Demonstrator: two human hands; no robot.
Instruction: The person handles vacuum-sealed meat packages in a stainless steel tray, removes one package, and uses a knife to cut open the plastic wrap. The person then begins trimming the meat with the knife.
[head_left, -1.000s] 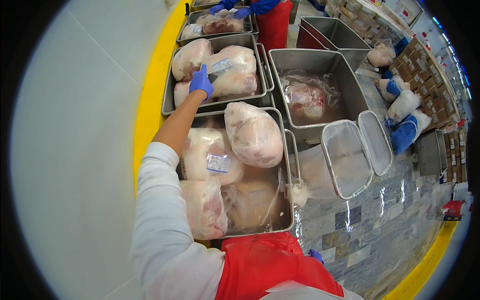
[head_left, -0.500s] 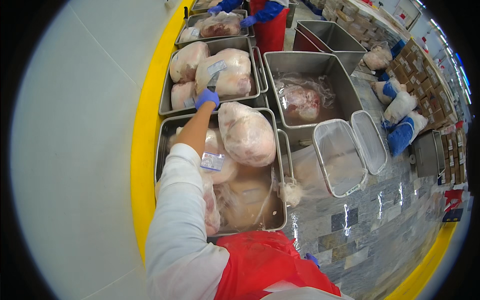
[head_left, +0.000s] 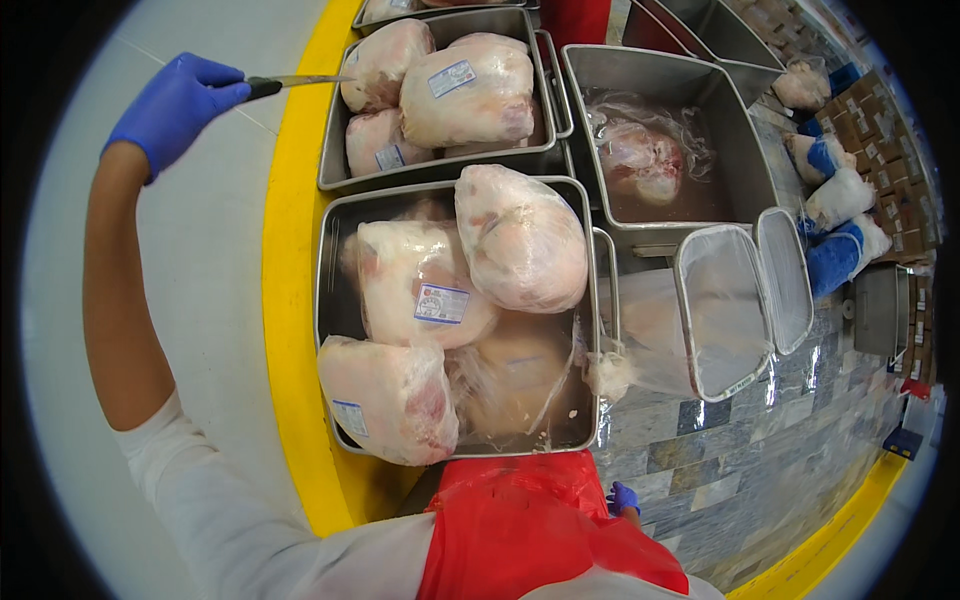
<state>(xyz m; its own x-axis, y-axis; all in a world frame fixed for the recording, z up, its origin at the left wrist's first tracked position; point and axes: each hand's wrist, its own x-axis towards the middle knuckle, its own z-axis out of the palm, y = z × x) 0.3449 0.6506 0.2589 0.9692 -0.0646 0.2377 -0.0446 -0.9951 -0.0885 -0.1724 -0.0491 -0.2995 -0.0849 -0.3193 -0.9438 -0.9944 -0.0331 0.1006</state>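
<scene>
My left hand (head_left: 180,105), in a blue-purple glove, is closed around the dark handle of a knife (head_left: 312,79). Its blade points right, above the yellow edge and close to the far metal tub (head_left: 335,187). Large plastic-wrapped pieces of meat (head_left: 470,100) fill that tub. In the nearer tub (head_left: 330,270) lie more wrapped pieces, among them a labelled one (head_left: 400,275), a rounded one (head_left: 522,250) and one by the near left corner (head_left: 395,400). My right hand (head_left: 623,497), gloved too, hangs low beside the red apron, apparently empty with fingers loosely apart.
A yellow edge (head_left: 290,300) runs along the white wall (head_left: 200,330) at left. To the right, another metal tub (head_left: 740,150) holds meat in reddish liquid. Clear bags hang on frames (head_left: 685,300) over the tiled floor (head_left: 690,450). Stacked cartons (head_left: 870,150) stand farther right.
My left hand has swung left with the knife, away from the meat in the far tub, to above the wall side. The view has shifted, and the co-worker's hands are out of it.
</scene>
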